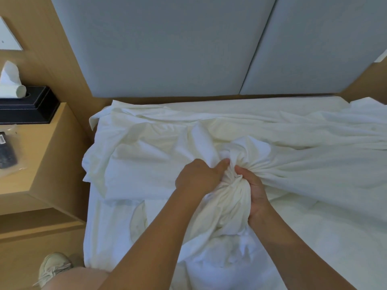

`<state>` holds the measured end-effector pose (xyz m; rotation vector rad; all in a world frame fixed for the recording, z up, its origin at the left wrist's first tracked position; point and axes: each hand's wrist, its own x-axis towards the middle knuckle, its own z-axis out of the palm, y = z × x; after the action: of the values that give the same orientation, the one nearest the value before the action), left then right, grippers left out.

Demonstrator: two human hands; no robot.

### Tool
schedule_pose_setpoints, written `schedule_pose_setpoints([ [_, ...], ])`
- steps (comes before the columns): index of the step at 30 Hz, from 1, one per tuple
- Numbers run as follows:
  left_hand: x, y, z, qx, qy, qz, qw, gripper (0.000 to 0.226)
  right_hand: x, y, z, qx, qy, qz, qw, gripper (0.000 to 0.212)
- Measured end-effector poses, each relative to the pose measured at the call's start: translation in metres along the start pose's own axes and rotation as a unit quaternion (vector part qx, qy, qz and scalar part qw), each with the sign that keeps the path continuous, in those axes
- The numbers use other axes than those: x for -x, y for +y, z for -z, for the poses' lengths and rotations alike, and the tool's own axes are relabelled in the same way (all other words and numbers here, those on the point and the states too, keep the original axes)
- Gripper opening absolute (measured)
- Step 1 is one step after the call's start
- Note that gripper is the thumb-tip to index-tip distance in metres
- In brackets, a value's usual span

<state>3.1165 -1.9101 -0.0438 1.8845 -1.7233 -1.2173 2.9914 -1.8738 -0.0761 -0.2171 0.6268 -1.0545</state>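
Observation:
A cream-white bed sheet (146,151) lies crumpled over the mattress (109,231). Near the middle, part of it is gathered into a twisted bundle (228,197) with a knot-like bunch (243,151) above it. My left hand (199,176) grips the bundle from the left, thumb pointing at the twist. My right hand (255,193) grips the same bundle from the right, fingers curled round the cloth. Folds radiate from the twist toward the right side of the bed.
A grey padded headboard (167,49) stands behind the bed. On the left, a wooden nightstand (41,155) carries a black tissue box (27,105) and a bagged remote (6,151). My shoe (52,268) stands on the wooden floor at bottom left.

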Motion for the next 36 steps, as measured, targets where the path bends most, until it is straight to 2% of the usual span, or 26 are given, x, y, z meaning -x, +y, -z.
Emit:
schedule_pose_setpoints([
  [2, -0.003, 0.004, -0.001, 0.025, -0.059, -0.013, 0.998, 0.049, 0.002, 0.003, 0.003, 0.006, -0.008, -0.012, 1.0, 0.05],
  [5, -0.003, 0.023, 0.005, 0.041, 0.017, -0.097, 0.994, 0.042, 0.004, 0.005, 0.005, 0.012, 0.027, -0.027, 0.999, 0.068],
  [7, 0.002, 0.042, 0.003, 0.039, 0.021, -0.182, 0.982, 0.04, 0.005, 0.002, 0.007, 0.007, 0.056, -0.001, 0.998, 0.084],
  [10, 0.014, 0.066, -0.01, -0.046, -0.054, -0.248, 0.966, 0.039, 0.007, -0.001, 0.006, -0.047, 0.042, 0.027, 0.998, 0.067],
  [12, 0.015, 0.064, -0.013, -0.107, -0.041, -0.242, 0.964, 0.034, 0.007, -0.001, 0.004, -0.047, 0.032, 0.036, 0.998, 0.066],
  [14, 0.015, 0.048, -0.01, -0.092, 0.014, -0.204, 0.975, 0.028, 0.005, -0.003, 0.001, -0.033, 0.017, 0.053, 0.998, 0.065],
  [16, 0.019, 0.026, -0.006, -0.022, 0.043, -0.154, 0.987, 0.045, 0.002, -0.005, -0.003, -0.028, 0.005, 0.081, 0.996, 0.06],
  [18, 0.024, 0.006, -0.002, -0.017, 0.021, -0.092, 0.995, 0.064, -0.001, -0.006, -0.003, -0.032, -0.004, 0.091, 0.995, 0.061],
  [21, 0.023, -0.007, 0.008, -0.032, 0.003, -0.03, 0.999, 0.071, 0.0, -0.001, 0.002, -0.015, -0.005, 0.07, 0.997, 0.07],
  [24, 0.021, 0.005, 0.009, -0.027, 0.03, -0.085, 0.996, 0.057, 0.004, 0.0, 0.0, -0.001, -0.027, 0.04, 0.999, 0.058],
  [26, 0.02, 0.017, 0.001, -0.011, -0.006, -0.087, 0.996, 0.057, 0.007, 0.0, -0.002, 0.009, -0.039, 0.028, 0.999, 0.046],
  [29, 0.011, 0.025, -0.013, 0.017, -0.036, -0.048, 0.998, 0.047, 0.007, 0.003, 0.001, 0.014, 0.002, 0.033, 0.999, 0.055],
  [31, 0.007, 0.027, -0.017, -0.003, -0.014, -0.046, 0.999, 0.035, 0.008, 0.005, 0.002, 0.021, 0.023, 0.045, 0.998, 0.056],
  [34, 0.005, 0.033, -0.014, -0.05, 0.003, -0.068, 0.996, 0.022, 0.008, 0.007, 0.002, 0.028, 0.034, 0.064, 0.997, 0.037],
  [36, 0.006, 0.038, -0.01, -0.133, 0.013, -0.111, 0.985, 0.014, 0.009, 0.007, 0.001, 0.023, 0.036, 0.07, 0.997, 0.043],
])
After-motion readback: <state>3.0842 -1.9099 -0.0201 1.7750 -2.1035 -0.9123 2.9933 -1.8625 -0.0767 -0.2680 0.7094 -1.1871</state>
